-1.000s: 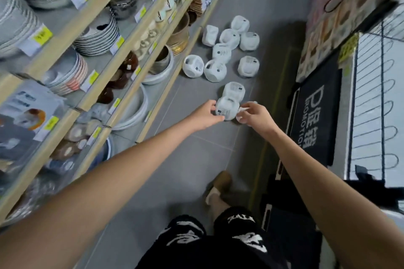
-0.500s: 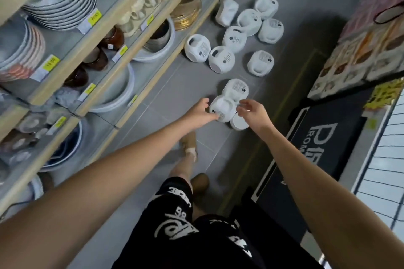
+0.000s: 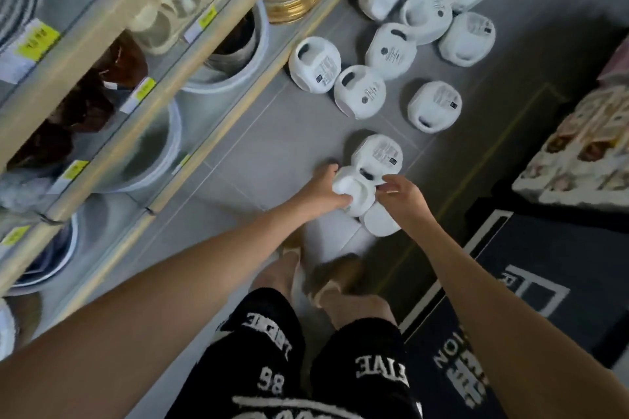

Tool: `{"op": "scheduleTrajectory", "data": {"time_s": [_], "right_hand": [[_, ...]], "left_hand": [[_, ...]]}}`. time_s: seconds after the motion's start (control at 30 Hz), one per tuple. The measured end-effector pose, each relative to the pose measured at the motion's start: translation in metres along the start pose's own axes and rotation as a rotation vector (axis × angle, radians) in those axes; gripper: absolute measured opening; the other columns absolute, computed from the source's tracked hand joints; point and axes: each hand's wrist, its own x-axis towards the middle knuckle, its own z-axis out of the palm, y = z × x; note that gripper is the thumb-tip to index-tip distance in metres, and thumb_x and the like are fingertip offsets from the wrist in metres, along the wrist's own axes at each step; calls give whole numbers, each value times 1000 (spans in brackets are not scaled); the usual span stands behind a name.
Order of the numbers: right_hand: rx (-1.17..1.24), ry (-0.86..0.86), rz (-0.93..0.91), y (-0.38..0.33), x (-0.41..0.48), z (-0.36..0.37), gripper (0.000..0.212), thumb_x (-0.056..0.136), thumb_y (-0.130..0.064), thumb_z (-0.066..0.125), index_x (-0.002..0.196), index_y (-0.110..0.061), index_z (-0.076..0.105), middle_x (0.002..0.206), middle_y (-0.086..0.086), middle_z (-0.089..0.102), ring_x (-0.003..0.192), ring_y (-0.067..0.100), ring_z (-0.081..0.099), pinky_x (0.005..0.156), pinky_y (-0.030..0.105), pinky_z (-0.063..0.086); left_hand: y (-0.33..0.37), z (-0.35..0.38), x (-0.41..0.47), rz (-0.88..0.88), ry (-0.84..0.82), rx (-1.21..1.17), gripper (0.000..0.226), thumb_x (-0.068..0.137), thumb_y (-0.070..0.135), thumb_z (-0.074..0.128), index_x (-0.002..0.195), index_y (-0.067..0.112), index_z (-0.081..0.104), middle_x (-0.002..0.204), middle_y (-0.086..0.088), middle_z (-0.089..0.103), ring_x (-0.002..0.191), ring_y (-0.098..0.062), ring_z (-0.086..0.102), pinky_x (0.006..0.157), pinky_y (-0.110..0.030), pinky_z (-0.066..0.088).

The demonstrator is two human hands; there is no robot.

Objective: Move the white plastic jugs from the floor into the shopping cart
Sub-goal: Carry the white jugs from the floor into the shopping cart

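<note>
Several white plastic jugs lie on the grey tile floor. My left hand grips the nearest jug from its left side, thumb curled over its edge. From the right, my right hand pinches the same jug near its dark handle opening. A second jug lies just below it, partly under my right hand. Touching the held jug from behind is a third jug. More jugs are scattered farther up the aisle. No shopping cart is in view.
A wooden-edged shelf unit with bowls, plates and price tags runs along the left. A black promotion mat and a patterned display box stand on the right. My legs and sandalled feet are directly below the hands.
I have stepped forward and bent lower, so the jugs look bigger and closer. Both hands stayed on the nearest jug, and the left hand's grip has wrapped further round it.
</note>
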Motion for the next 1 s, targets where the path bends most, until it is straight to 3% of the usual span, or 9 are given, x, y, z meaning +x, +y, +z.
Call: {"op": "scheduleTrajectory", "data": {"time_s": [0.3,0.4,0.5,0.57,0.7,0.87,1.0], "right_hand": [[-227,-34,-11,54,184,43,45,96,-26,54,138,-18,42,132,-2,54,119,21,55,85,20,40],[-298,-69,-28,88,246,73,49,94,-29,57,138,-18,41,136,3,52,122,24,52,99,29,44],[-361,-111,-23,118,298,102,52,93,-33,57,140,-19,38,141,4,47,127,24,47,108,37,38],[-391,-128,-18,136,324,121,54,93,-33,57,141,-19,38,141,4,46,128,23,45,107,37,37],[-457,-101,-86,171,353,151,57,92,-38,58,142,-23,36,143,4,44,128,23,46,105,36,40],[-434,-27,-240,203,361,156,50,97,-30,52,143,-20,36,143,6,46,130,23,45,108,33,35],[-366,22,-185,216,366,153,43,95,-23,56,137,-15,45,133,7,55,121,24,53,103,29,39]], "left_hand": [[-72,27,191,-184,47,-130,82,86,21,65,150,17,15,155,-3,24,137,-22,35,100,-26,36],[-114,45,245,-243,78,-183,83,85,21,66,150,19,15,155,-4,23,136,-23,36,97,-28,40],[-153,65,291,-283,83,-213,83,86,21,66,150,20,13,155,-3,24,135,-24,37,91,-26,41],[-179,81,318,-301,86,-229,84,86,22,66,151,19,12,154,-4,25,136,-24,37,90,-23,38],[-226,112,358,-359,65,-267,93,83,34,69,151,19,7,155,-4,22,140,-24,30,107,-32,33],[-262,146,378,-361,100,-441,80,77,37,75,138,21,26,128,2,45,115,-14,47,96,-30,44],[-271,158,384,-312,92,-539,98,70,39,80,143,29,15,131,4,38,120,-14,42,101,-33,43]]}}
